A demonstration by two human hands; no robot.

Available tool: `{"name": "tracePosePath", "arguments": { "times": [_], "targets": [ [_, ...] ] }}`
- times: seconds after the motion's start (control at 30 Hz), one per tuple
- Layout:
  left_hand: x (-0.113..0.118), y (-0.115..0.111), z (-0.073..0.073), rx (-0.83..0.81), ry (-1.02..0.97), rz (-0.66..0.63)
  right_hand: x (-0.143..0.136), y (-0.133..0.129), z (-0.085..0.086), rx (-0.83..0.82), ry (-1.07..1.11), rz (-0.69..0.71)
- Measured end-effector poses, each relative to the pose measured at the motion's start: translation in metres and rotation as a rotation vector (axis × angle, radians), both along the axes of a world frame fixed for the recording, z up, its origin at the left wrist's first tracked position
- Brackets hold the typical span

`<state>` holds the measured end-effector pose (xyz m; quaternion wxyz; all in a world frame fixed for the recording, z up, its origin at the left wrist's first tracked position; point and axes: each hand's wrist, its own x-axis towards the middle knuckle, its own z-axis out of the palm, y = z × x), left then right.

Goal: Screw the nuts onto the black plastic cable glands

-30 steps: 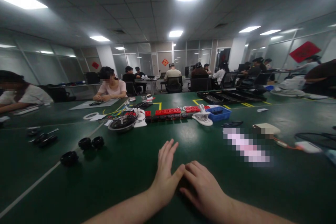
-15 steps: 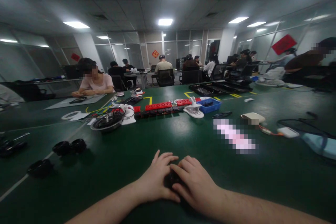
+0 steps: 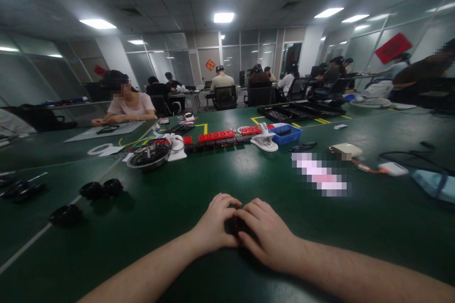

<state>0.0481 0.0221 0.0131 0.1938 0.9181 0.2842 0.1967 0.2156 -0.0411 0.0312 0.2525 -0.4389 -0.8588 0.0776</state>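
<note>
Both hands meet around a small black object (image 3: 235,225) low in the middle of the head view. My left hand (image 3: 214,225) curves about its left side, with fingers bent and thumb beneath. Over its right side lies my right hand (image 3: 268,232), fingers curled and closed on it. Most of the object is covered, so its kind cannot be made out. To the left, several round, glossy black parts (image 3: 66,215) rest on the green table (image 3: 167,208).
Farther back stand a metal bowl (image 3: 147,158), a row of red pieces (image 3: 216,136), a white clip (image 3: 263,138) and a blue bin (image 3: 288,135). Right of these lie a beige box (image 3: 344,151) and a light-blue pouch (image 3: 433,185). Across the table sits a person (image 3: 130,104).
The view has tilted down slightly. My left hand's fingers, spread before, have curled in around the black object. My right hand stays over it.
</note>
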Motion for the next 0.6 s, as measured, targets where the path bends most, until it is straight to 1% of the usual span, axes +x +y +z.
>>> {"name": "tracePosePath", "arguments": {
  "times": [0.23,0.47,0.6],
  "targets": [
    [-0.0012,0.003,-0.0066,-0.005,-0.012,0.0,-0.0024,0.0013,-0.0004,0.039,-0.018,0.048],
    [-0.0022,0.0043,-0.0063,-0.011,-0.007,-0.031,-0.0019,0.0026,0.0002,0.045,-0.051,0.088],
    [-0.0023,0.0055,-0.0091,-0.013,0.018,-0.014,-0.0008,0.0035,-0.0001,0.104,-0.047,0.085]
  ]
}}
